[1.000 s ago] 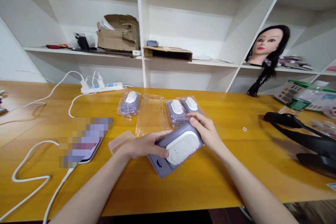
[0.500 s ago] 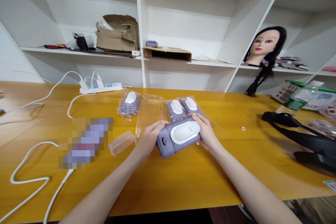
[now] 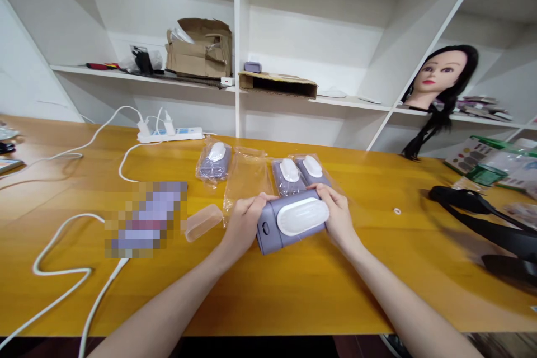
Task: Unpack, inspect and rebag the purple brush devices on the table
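Between both hands, over the table, is a purple box-shaped case (image 3: 272,239) with a raised white oval piece (image 3: 304,216) on its upper face and a small dark ring on its left part. My left hand (image 3: 244,222) is closed round the left end, thumb along the top edge. On the right end, my right hand (image 3: 338,213) grips with the thumb on top; its other fingers are partly hidden. Just behind lie two similar purple cases in clear wrap, the nearer case (image 3: 288,178) and the farther case (image 3: 312,168). A clear plastic bag (image 3: 247,173) lies flat beside them.
Farther left is another wrapped case (image 3: 215,161). A translucent oval cover (image 3: 204,223) lies by my left hand. At left are a blurred-out phone-like thing (image 3: 149,215) with a white cable (image 3: 103,290) and a power strip (image 3: 184,134). A black headset-like object (image 3: 474,218) and small white ring (image 3: 396,211) are at right.
The view has swung a little left, so everything sits farther right in it. Both hands keep their hold on the purple case, which has turned only slightly.
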